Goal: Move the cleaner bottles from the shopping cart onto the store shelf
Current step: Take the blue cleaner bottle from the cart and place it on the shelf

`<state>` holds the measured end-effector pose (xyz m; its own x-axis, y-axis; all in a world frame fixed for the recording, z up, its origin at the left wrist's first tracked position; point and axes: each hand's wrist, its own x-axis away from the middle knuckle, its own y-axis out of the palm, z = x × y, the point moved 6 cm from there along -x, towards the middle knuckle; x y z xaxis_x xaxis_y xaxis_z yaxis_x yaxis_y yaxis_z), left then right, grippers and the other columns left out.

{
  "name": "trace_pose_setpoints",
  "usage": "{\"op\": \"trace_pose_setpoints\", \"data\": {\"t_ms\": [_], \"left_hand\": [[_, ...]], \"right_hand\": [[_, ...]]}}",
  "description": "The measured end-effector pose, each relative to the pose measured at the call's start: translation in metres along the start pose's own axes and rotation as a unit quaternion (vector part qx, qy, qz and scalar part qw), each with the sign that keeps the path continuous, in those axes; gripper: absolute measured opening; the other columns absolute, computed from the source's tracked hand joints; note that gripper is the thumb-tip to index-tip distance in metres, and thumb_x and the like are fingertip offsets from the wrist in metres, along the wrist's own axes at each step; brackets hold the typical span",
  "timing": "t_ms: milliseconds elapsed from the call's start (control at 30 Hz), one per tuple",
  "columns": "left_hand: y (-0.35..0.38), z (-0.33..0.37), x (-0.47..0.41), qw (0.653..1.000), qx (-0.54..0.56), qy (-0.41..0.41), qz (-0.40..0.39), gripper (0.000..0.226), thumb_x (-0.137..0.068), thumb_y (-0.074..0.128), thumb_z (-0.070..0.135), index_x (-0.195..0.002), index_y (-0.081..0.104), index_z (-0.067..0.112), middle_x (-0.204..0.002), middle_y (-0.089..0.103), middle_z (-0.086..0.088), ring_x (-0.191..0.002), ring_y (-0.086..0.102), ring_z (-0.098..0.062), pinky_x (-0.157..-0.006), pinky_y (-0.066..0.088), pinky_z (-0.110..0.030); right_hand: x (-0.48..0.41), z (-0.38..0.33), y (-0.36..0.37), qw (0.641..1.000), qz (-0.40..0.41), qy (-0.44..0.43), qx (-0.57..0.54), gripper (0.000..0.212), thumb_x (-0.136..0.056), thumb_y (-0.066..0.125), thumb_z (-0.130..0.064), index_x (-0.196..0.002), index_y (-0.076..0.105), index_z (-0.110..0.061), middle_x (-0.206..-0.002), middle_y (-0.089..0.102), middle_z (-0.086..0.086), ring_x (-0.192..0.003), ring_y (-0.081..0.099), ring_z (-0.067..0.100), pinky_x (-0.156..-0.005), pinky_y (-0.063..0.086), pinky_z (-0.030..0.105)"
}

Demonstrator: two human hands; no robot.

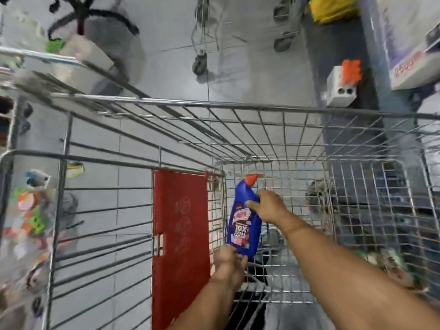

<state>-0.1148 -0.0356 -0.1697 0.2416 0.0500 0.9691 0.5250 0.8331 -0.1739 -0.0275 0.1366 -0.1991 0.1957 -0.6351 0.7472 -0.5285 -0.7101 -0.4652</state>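
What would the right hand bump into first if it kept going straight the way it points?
Probably the shopping cart's wire front wall, beyond the blue bottle the right hand grips; depth is hard to judge.

Shop: wire shopping cart point(262, 129), stocked shelving point(26, 210)

glossy blue plastic cleaner bottle point(242, 227), smooth red cap point(252, 179); shiny metal wire shopping cart point(273, 144); matt red plastic seat flap point(181, 234); smooth grey tiled floor point(166, 75).
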Motion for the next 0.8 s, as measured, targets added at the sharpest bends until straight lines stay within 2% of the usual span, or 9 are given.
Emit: {"op": "trace_pose_setpoints", "data": {"t_ms": [67,167,233,333,433,500,567,667,800], "left_hand": [[-0.006,-0.003,0.000,1.000,0.015,-0.010,0.001,0.029,-0.083,0.026,-0.011,-0.079,0.050,0.006,-0.067,0.045,-0.012,-0.056,0.039,-0.020,-0.074,0.043,-0.036],[0.000,-0.005,0.014,0.999,0.017,-0.012,-0.036,0.029,-0.084,0.026,-0.008,-0.070,0.045,0.009,-0.052,0.040,-0.006,-0.047,0.039,-0.017,-0.065,0.040,-0.031],[0.011,-0.007,0.023,0.997,0.025,0.005,-0.080,0.029,-0.080,0.026,-0.009,-0.065,0.042,0.010,-0.048,0.040,-0.006,-0.042,0.039,-0.015,-0.064,0.040,-0.031],[0.024,-0.012,0.069,0.987,-0.027,0.023,-0.159,0.027,-0.075,0.029,-0.013,-0.067,0.045,0.007,-0.065,0.045,-0.012,-0.057,0.044,-0.020,-0.061,0.045,-0.032],[0.023,0.008,0.074,0.960,-0.186,0.100,-0.182,0.018,-0.082,0.040,-0.014,-0.087,0.051,-0.001,-0.070,0.053,-0.010,-0.059,0.051,-0.018,-0.046,0.046,-0.023],[0.030,0.018,0.105,0.921,-0.258,0.162,-0.244,0.038,-0.076,0.054,-0.018,-0.107,0.050,0.004,-0.073,0.065,-0.013,-0.058,0.058,-0.021,-0.048,0.047,-0.027],[0.047,0.028,0.142,0.859,-0.323,0.218,-0.331,0.064,-0.070,0.065,-0.020,-0.113,0.049,0.024,-0.074,0.075,-0.012,-0.061,0.069,-0.022,-0.052,0.055,-0.029],[0.085,0.018,0.226,0.694,-0.461,0.321,-0.450,0.062,-0.060,0.081,-0.006,-0.113,0.062,0.021,-0.084,0.079,-0.006,-0.075,0.072,-0.019,-0.062,0.058,-0.027],[0.119,-0.029,0.324,0.511,-0.546,0.484,-0.454,0.052,-0.055,0.089,0.010,-0.096,0.070,0.035,-0.095,0.077,0.004,-0.093,0.069,-0.012,-0.081,0.053,-0.029]], "right_hand": [[0.007,0.002,-0.004,1.000,-0.003,0.001,-0.018,0.030,-0.083,0.067,-0.035,-0.098,0.065,-0.009,-0.086,0.064,0.007,-0.070,0.055,0.021,-0.059,0.035,0.025],[0.031,0.008,-0.022,0.998,0.019,-0.006,-0.053,0.031,-0.082,0.068,-0.032,-0.103,0.067,-0.010,-0.089,0.066,0.005,-0.072,0.058,0.019,-0.056,0.036,0.022],[0.046,0.006,-0.043,0.997,0.035,-0.018,-0.069,0.033,-0.081,0.069,-0.033,-0.105,0.067,-0.011,-0.093,0.068,0.006,-0.082,0.062,0.023,-0.066,0.044,0.026],[0.104,0.012,-0.097,0.990,0.094,-0.032,-0.104,0.044,-0.077,0.072,-0.036,-0.113,0.062,-0.013,-0.110,0.069,0.008,-0.100,0.065,0.028,-0.081,0.046,0.028],[0.133,0.005,-0.122,0.982,0.112,-0.066,-0.137,0.046,-0.076,0.074,-0.033,-0.116,0.059,-0.016,-0.113,0.070,0.005,-0.096,0.065,0.021,-0.082,0.045,0.026],[0.187,0.014,-0.151,0.963,0.158,-0.091,-0.197,0.045,-0.076,0.074,-0.029,-0.115,0.057,-0.018,-0.111,0.071,0.004,-0.096,0.066,0.018,-0.086,0.050,0.032],[0.240,0.021,-0.179,0.938,0.213,-0.118,-0.245,0.043,-0.076,0.075,-0.027,-0.114,0.057,-0.020,-0.109,0.071,0.002,-0.099,0.067,0.018,-0.089,0.051,0.036],[0.329,0.038,-0.213,0.898,0.299,-0.160,-0.281,0.033,-0.075,0.075,-0.026,-0.104,0.060,-0.032,-0.106,0.072,-0.003,-0.100,0.067,0.016,-0.095,0.051,0.044],[0.443,0.064,-0.249,0.841,0.415,-0.205,-0.281,0.036,-0.073,0.075,-0.022,-0.093,0.059,-0.047,-0.098,0.069,-0.019,-0.094,0.067,0.002,-0.093,0.053,0.034]]}}
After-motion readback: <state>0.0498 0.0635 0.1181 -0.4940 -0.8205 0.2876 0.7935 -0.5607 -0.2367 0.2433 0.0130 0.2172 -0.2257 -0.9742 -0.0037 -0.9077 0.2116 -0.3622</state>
